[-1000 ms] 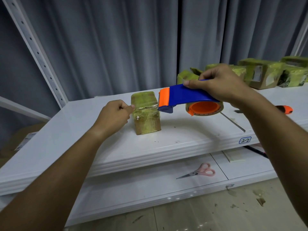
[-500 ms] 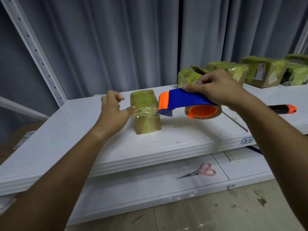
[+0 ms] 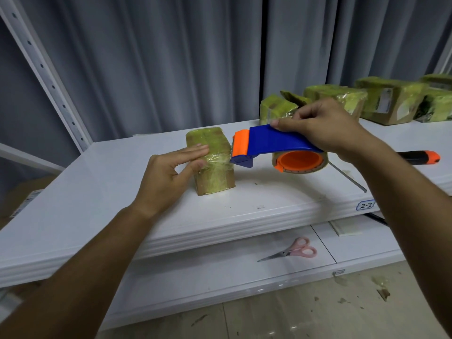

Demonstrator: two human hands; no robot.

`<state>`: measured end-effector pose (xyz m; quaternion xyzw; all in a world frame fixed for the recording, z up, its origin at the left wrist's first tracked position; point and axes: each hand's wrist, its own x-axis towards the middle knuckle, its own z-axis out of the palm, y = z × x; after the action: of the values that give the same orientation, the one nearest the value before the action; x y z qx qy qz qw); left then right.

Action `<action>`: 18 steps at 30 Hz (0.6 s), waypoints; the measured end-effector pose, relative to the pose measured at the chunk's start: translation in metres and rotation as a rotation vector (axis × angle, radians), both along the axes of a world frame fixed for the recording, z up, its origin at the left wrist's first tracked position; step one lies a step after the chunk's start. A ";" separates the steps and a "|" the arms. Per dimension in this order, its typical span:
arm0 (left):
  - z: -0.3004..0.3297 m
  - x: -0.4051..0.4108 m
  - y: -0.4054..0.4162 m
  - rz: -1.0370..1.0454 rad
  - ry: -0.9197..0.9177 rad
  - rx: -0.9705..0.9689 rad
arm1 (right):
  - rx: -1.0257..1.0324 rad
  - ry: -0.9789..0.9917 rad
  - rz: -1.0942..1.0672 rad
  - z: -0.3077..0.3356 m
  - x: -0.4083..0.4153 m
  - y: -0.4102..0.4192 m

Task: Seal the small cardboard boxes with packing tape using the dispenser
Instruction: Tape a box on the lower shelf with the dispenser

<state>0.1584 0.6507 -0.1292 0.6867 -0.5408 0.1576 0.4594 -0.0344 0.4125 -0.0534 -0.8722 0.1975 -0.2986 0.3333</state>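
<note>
The right hand (image 3: 325,133) curls round the blue handle of the dispenser (image 3: 271,145), thumb along the near edge, fingers wrapped over the top. The dispenser's orange nose sits against the upper right edge of the box (image 3: 211,162), and a strip of clear tape runs from its toothed blade onto the box's near face. The tape roll (image 3: 300,161) on its orange hub hangs just above the shelf (image 3: 97,204). The left hand (image 3: 168,174) is flat, fingers straight, pressing the tape down on the box's left side and top corner. The box stands upright on the shelf, already wrapped in yellowish tape. Behind the right hand more taped boxes (image 3: 391,101) line the back of the shelf. A black and orange knife (image 3: 420,157) lies to the right. Pink scissors (image 3: 293,252) lie on the lower shelf (image 3: 208,272).
</note>
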 end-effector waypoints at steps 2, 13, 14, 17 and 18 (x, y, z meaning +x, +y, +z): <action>0.000 0.001 -0.002 0.020 -0.042 -0.020 | 0.016 -0.007 -0.001 -0.002 0.001 -0.002; 0.012 0.010 -0.002 0.039 -0.026 0.058 | 0.020 -0.025 0.023 -0.004 0.002 0.005; 0.014 0.012 0.000 0.034 -0.022 0.083 | 0.027 -0.026 0.030 -0.004 0.002 0.007; 0.023 0.014 0.005 0.057 -0.071 0.167 | 0.027 -0.037 0.043 -0.009 0.004 0.014; 0.026 0.012 0.004 0.070 -0.116 0.200 | 0.017 -0.039 0.035 -0.010 0.005 0.015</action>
<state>0.1707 0.6551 -0.1030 0.7371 -0.5554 0.1584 0.3509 -0.0297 0.4273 -0.0634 -0.8667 0.1782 -0.3078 0.3497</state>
